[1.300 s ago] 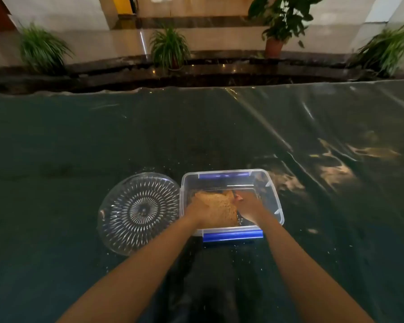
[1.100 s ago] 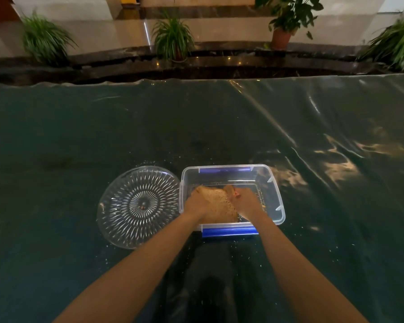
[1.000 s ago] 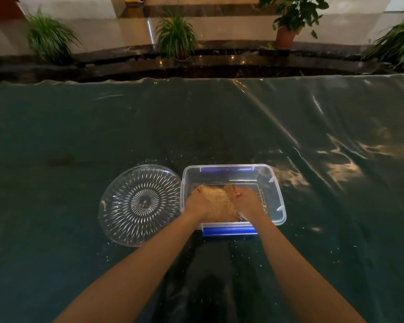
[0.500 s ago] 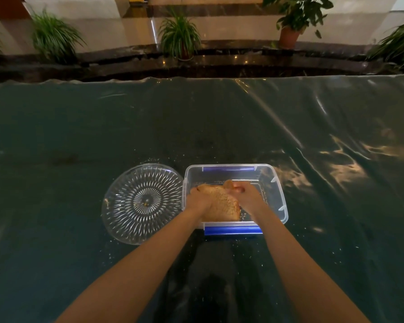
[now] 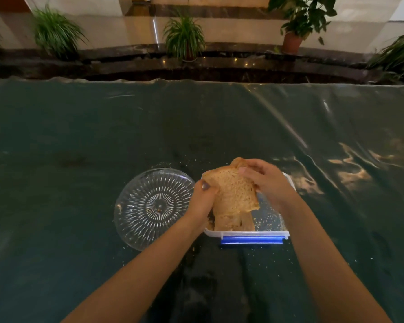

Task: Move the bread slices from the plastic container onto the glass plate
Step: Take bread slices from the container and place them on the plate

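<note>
**Bread stack up, plate to the left**

Spread over everything: a dark green glossy table cover [image 5: 79, 136], speckled with crumbs near the work. On it, side by side, a ribbed round glass plate [image 5: 135, 229] and a clear plastic container [image 5: 273, 226] with a blue latch [image 5: 252, 240], rims touching or nearly so. Plate bare, save for a speck at its centre.

Raised above the container: a stack of bread slices [image 5: 233, 194], tilted, long axis running away from the body, lower end hanging inside the near wall. Slice count hard to read.

Clamped on the stack from both sides: left hand [image 5: 202, 201] closed on the near-left edge, right hand [image 5: 266, 180] closed over the far-right corner.

Judged next: a short sideways carry leftward, left hand leading as the nearer one to the plate, lower end to be lifted clear of the container's wall first.
</note>
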Demonstrator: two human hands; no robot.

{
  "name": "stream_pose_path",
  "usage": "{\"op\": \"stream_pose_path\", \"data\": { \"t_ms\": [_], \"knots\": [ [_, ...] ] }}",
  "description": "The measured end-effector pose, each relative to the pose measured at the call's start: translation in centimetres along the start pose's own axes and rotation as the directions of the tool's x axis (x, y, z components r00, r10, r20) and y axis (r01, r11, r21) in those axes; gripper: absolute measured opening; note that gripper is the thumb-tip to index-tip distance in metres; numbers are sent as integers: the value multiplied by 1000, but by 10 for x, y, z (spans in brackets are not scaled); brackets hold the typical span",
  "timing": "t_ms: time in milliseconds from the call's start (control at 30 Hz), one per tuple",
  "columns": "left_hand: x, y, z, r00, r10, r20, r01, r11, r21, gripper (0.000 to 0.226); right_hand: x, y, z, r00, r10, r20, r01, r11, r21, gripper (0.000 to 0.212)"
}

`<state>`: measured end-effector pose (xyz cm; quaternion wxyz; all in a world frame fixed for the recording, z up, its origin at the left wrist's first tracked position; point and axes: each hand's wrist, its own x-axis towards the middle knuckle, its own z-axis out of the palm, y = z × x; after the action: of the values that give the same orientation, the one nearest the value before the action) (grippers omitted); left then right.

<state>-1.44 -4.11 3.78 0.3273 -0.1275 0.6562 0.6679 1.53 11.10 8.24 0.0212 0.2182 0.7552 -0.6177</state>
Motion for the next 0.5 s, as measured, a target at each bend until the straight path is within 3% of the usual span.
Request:
{"op": "stream_pose_path", "data": {
  "t_ms": [133,300,500],
  "knots": [
    [-6,12,-28,996,68,-56,-67,998,20,56,11,-12,22,999,25,-41,-23,999,43,22],
    [6,23,-81,968,137,-210,-123,989,77,49,37,-17,81,991,130,29,-131,991,41,34],
    [39,23,-140,938,45,-343,14,985,170,48,70,-6,160,979,199,37,-195,976,-92,35]
  ]
}}
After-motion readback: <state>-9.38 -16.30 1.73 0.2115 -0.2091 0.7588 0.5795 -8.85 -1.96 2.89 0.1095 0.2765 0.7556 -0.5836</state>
